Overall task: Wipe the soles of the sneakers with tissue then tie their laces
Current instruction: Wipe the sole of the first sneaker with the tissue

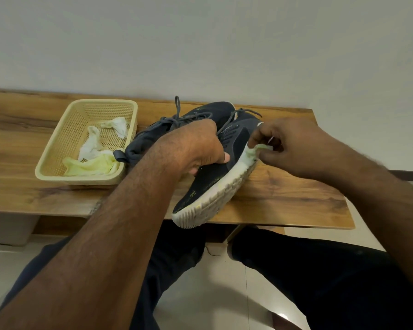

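A dark navy sneaker [208,186] with a white ridged sole [215,201] lies tilted on its side at the table's front edge, toe toward me. My left hand [198,148] grips it over the laced upper. My right hand [289,146] pinches a crumpled tissue [258,150] against the sole's edge near the heel. The second navy sneaker [153,136] lies behind my left hand, its grey laces [177,113] loose.
A cream plastic basket [57,177] holds several crumpled used tissues [93,160] at the left of the wooden table [284,201]. A plain wall stands right behind the table. My legs in dark trousers are below the front edge, over a tiled floor.
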